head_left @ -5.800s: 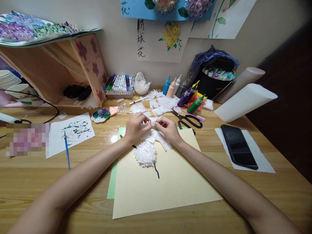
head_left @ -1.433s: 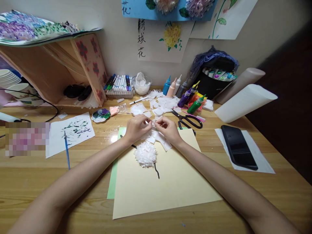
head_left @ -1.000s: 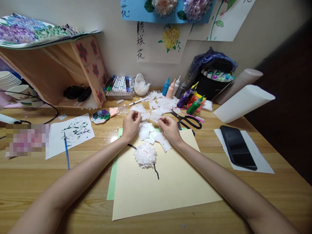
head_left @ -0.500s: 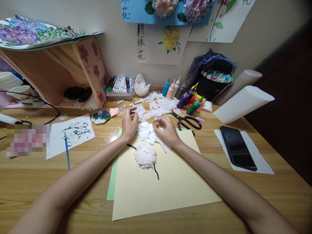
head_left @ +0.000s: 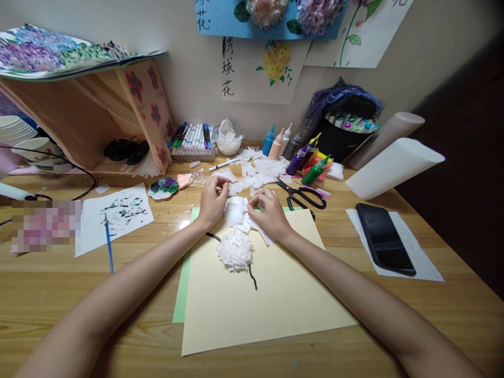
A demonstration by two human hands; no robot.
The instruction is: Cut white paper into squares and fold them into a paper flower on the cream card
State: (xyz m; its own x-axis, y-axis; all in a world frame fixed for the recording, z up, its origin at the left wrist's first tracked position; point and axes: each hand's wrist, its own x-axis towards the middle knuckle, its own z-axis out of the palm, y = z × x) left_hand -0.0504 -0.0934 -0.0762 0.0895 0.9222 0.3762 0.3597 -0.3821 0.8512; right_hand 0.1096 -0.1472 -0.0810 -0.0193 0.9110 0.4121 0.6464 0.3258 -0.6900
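A small square of white tissue paper (head_left: 234, 211) is stretched between my two hands above other white pieces. At its upper left corner, my left hand (head_left: 213, 200) is closed in a pinch, the fingertips partly hidden. My right hand (head_left: 268, 211) pinches its right edge between thumb and fingers. Just below lies a ruffled white paper flower (head_left: 235, 252) on a cream sheet of paper (head_left: 271, 294). Black drawn lines (head_left: 252, 277) run out from the flower. Under the cream sheet, a green sheet (head_left: 180, 304) shows at the left.
Loose tissue pieces (head_left: 263, 170) spread behind my hands. Black-handled scissors (head_left: 305, 195) and paint bottles (head_left: 316, 170) are at the right, with a phone (head_left: 384, 239) and a paper roll (head_left: 394, 169) farther out. On the left lie a paint-marked sheet (head_left: 132, 212) and a brush (head_left: 108, 244).
Both hands have drawn slightly closer together, and the fingers have closed more. The tissue square now looks flatter and straighter between them. The flower and sheets have stayed put.
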